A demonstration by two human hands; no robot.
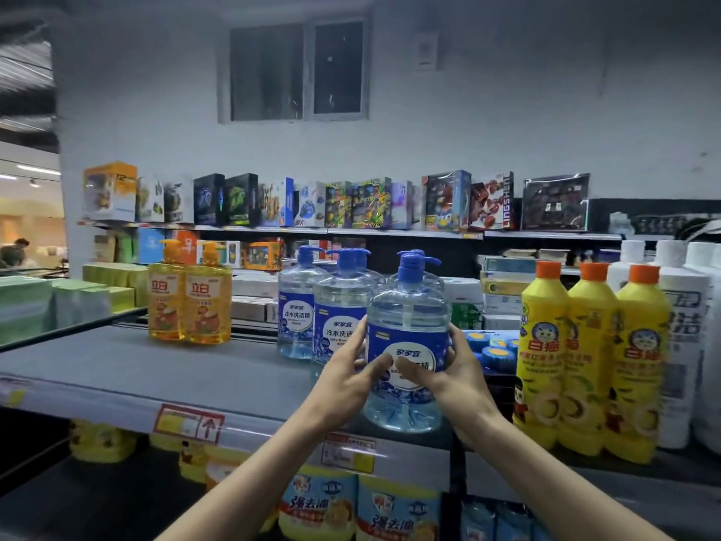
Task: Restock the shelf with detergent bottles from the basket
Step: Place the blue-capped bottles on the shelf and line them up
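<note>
Both hands are clamped on one detergent bottle (407,306) — clear, filled with blue-tinted liquid, with a blue pump head and a blue-and-white label. The left hand (347,388) wraps the bottle's left side and the right hand (458,378) its right side. Both thumbs lie across the front label, almost meeting. The bottle is upright at the front edge of the grey shelf (117,365), its base level with the lip (whether it bears on the deck or is carried just above it cannot be told).

Clearances:
- Rear left: two matching pump bottles (339,306) stand close together, the nearer one just beside the held bottle. A further blue pump head (417,252) shows directly behind it.
- Right: three yellow bottles with orange caps (589,357) stand in a row, near the right hand with a narrow gap between. White bottles (682,326) follow at the far right.
- Left: a broad stretch of grey deck shows between the blue group and two orange pump bottles (191,298), and forward to the lip, which carries a price-tag rail (187,423).
- Above: the upper shelf of toy boxes (351,205) sits well over the pump heads.
</note>
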